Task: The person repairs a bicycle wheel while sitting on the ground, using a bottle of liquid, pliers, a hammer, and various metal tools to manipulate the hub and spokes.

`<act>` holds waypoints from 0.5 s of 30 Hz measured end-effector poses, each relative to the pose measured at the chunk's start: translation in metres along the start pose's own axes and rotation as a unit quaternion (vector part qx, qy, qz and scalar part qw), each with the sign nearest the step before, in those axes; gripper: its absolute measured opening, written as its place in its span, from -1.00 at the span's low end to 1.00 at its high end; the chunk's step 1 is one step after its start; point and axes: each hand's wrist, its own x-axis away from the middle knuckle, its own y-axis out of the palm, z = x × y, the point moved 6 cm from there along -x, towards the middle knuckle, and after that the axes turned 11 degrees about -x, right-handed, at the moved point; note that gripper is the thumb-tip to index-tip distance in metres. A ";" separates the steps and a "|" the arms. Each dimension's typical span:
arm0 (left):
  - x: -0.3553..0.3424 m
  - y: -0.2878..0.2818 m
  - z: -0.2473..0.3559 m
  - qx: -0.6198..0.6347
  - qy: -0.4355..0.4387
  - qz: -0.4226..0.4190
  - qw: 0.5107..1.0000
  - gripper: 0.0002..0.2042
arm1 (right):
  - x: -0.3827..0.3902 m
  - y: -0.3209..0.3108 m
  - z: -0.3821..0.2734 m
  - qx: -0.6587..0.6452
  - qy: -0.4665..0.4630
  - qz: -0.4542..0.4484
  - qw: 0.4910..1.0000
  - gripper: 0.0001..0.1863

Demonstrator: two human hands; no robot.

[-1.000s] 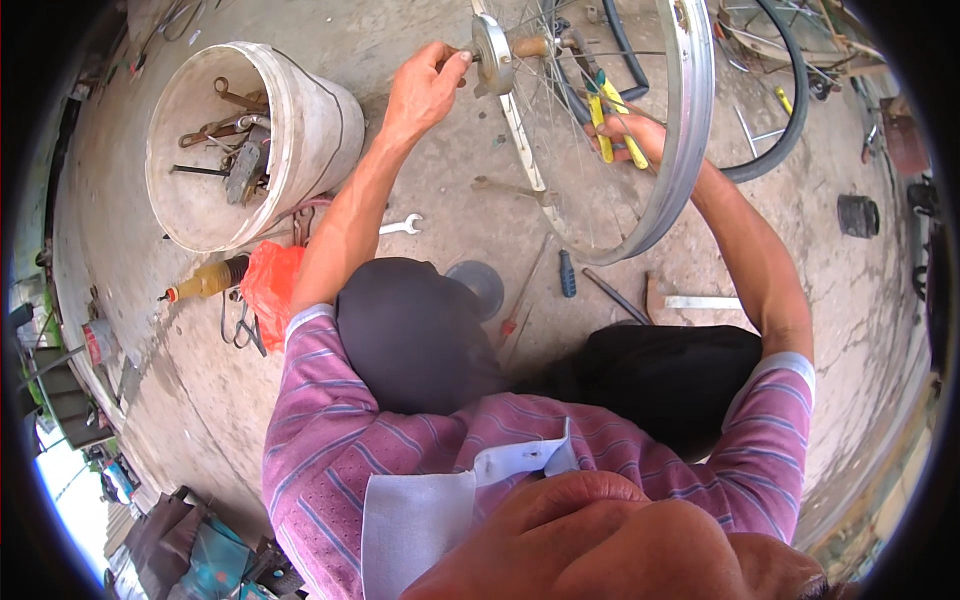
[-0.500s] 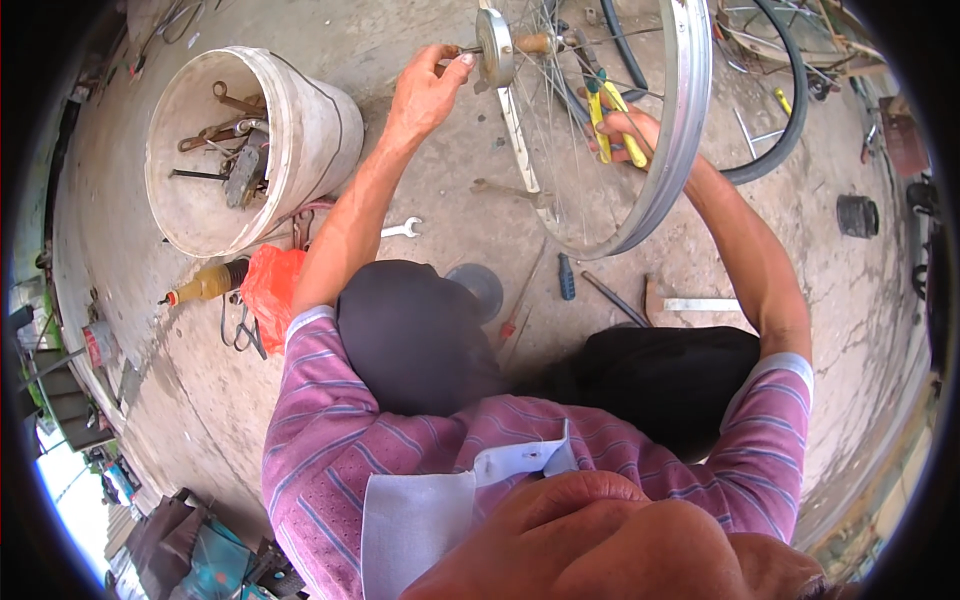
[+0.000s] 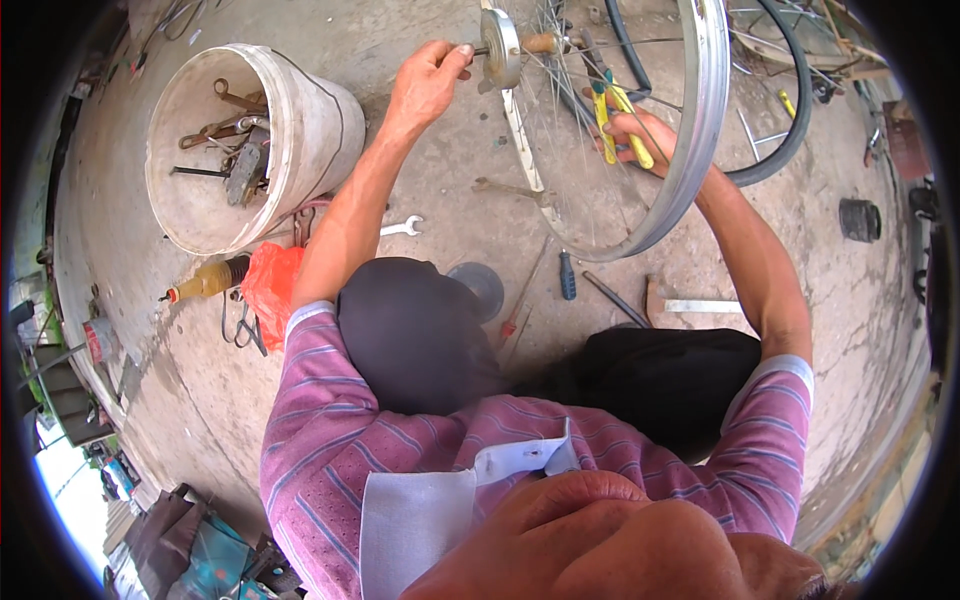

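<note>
A spoked bicycle wheel (image 3: 707,110) stands upright in front of me, its silver rim cut off by the top of the view. On the left of its hub sits a round metal drum (image 3: 499,52). My left hand (image 3: 432,85) pinches the thin axle (image 3: 481,51) that sticks out of this drum. Behind the spokes, my right hand (image 3: 640,140) is closed around the yellow handles of a pair of pliers (image 3: 612,105). The jaws point up to the hub's right end; whether they grip the axle there I cannot tell.
At left a white bucket (image 3: 325,125) of metal tools lies tilted, near a red plastic bag (image 3: 270,297) and an amber bottle (image 3: 208,280). A wrench (image 3: 402,227), a blue-handled screwdriver (image 3: 567,277) and a hammer (image 3: 700,306) lie before my knees. A black tyre (image 3: 790,130) is at right.
The wheel has shifted slightly to the right, and both hands have gone with it. The pliers have moved a little to the right too. My grips look the same.
</note>
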 end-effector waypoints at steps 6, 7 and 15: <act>0.003 0.002 -0.004 0.098 -0.063 0.005 0.993 -0.55 | 0.000 0.005 -0.004 0.054 -0.003 -0.009 0.998 -0.32; 0.005 -0.002 0.006 0.035 0.024 0.051 0.998 -0.52 | 0.000 0.004 -0.003 0.054 -0.003 -0.009 0.998 -0.32; 0.006 0.006 -0.015 0.165 -0.145 -0.002 0.976 -0.55 | -0.001 0.002 -0.001 0.049 0.005 -0.016 0.999 -0.16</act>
